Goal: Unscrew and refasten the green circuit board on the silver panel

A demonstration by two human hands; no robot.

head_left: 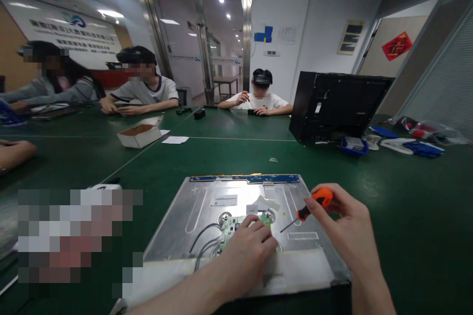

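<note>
A flat metal display panel [199, 206] lies back side up in front of me, with a blue circuit strip [229, 178] along its far edge. Over the green circuit board [229, 226] at its middle rests my left hand [254, 246], fingers curled down; its fingertips are hidden, so what they grip, if anything, does not show. Dark cables [202, 231] run from the board's left side. My right hand [345, 211] pinches the orange and black handle of a screwdriver [320, 198]. The shaft slants down to the left, its tip just right of the board, and I cannot tell whether it touches the panel.
A black monitor housing [332, 106] stands at the back right, beside a small blue tray [354, 146] and gloves [417, 147]. An open white box [138, 135] and papers [175, 140] lie at the back left. Several people sit around the green table [236, 155].
</note>
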